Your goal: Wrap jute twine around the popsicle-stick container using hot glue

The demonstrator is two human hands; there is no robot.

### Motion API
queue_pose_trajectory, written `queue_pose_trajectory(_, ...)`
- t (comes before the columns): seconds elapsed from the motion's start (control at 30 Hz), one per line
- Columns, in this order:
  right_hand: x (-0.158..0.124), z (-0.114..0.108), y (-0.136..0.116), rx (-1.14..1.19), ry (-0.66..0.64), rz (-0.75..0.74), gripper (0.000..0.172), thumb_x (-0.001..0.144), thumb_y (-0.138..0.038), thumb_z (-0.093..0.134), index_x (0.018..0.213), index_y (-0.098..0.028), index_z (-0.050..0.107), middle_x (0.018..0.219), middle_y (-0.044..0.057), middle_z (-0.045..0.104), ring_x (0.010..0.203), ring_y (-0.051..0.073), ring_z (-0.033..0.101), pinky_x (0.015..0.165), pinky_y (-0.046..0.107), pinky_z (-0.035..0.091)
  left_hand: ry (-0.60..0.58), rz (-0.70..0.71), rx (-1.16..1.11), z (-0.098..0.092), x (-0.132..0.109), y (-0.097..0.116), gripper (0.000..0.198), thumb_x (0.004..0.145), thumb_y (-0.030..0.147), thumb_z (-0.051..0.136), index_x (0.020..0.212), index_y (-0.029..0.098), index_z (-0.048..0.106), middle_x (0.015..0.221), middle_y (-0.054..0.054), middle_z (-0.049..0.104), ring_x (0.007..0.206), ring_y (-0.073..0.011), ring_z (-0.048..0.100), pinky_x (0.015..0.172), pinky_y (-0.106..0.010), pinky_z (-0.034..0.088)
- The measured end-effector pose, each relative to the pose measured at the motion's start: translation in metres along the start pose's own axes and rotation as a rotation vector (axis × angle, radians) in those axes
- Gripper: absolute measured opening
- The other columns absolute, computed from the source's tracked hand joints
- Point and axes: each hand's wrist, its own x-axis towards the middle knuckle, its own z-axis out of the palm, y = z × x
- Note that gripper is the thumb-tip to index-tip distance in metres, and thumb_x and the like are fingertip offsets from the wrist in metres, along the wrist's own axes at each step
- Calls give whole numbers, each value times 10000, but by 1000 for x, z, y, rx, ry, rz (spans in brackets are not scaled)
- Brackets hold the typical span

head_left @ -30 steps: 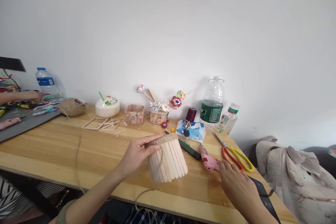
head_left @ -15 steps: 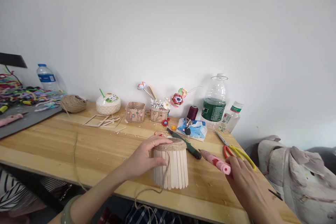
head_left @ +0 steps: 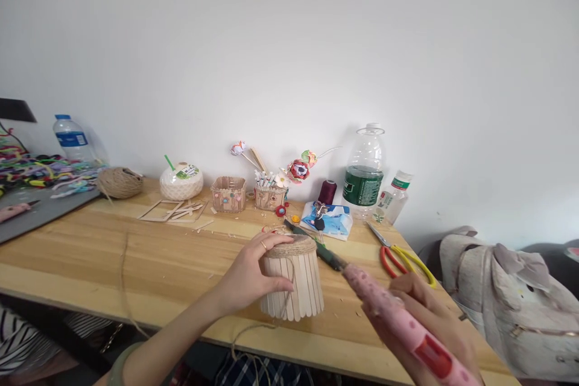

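Note:
My left hand point(head_left: 246, 274) grips a cup made of craft sticks point(head_left: 301, 289), its fingers over the top and its thumb against the side. Jute twine point(head_left: 289, 249) is wound round the cup's upper rim. A loose twine strand passes by my thumb and hangs over the table's front edge. My right hand point(head_left: 429, 319) is closed around a pink pen-shaped glue gun point(head_left: 389, 307), its dark tip pointing toward the cup, apart from it. Behind the cup lies a dark green tool point(head_left: 328, 256). Scissors point(head_left: 402, 259) with red and yellow handles lie beyond my right hand.
Along the wall stand a twine ball point(head_left: 120, 183), a white coconut point(head_left: 181, 182), a stick basket point(head_left: 229, 195), a pot of pens point(head_left: 270, 196), a thread spool point(head_left: 327, 192) and a large bottle point(head_left: 363, 184). Loose sticks point(head_left: 187, 211) lie nearby. A backpack point(head_left: 488, 295) sits at the right.
My right hand has brought the glue gun nearer to me and turned it, so more of its body shows. My left hand stays on the cup. The view has shifted slightly.

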Motion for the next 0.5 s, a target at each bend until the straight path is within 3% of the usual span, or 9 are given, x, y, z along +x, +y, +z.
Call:
queue_pose_trajectory(0.13,-7,19,-1,24,-96,-103,216,894,-210,417,791,-191,605,743,50,565,655,138,607,538,204,483,6,36,26,2,-1,0,600,560,272,840,1112,217,612,1183,-100,612,1134,-299,507,997,-427,350)
queue_pose_trajectory(0.3,-9,34,-4,51,-106,-126,221,896,-157,386,752,-189,550,724,43,557,652,137,603,498,204,442,12,41,16,3,-1,2,589,554,279,845,1094,217,619,1159,-100,624,1113,-297,524,976,-417,372)
queue_pose_trajectory(0.5,-5,36,-6,52,-139,-169,220,873,-139,402,670,-199,462,653,16,503,594,123,540,507,216,402,19,56,36,3,0,3,596,548,239,849,1097,233,617,1153,-88,627,1108,-290,532,968,-413,386)
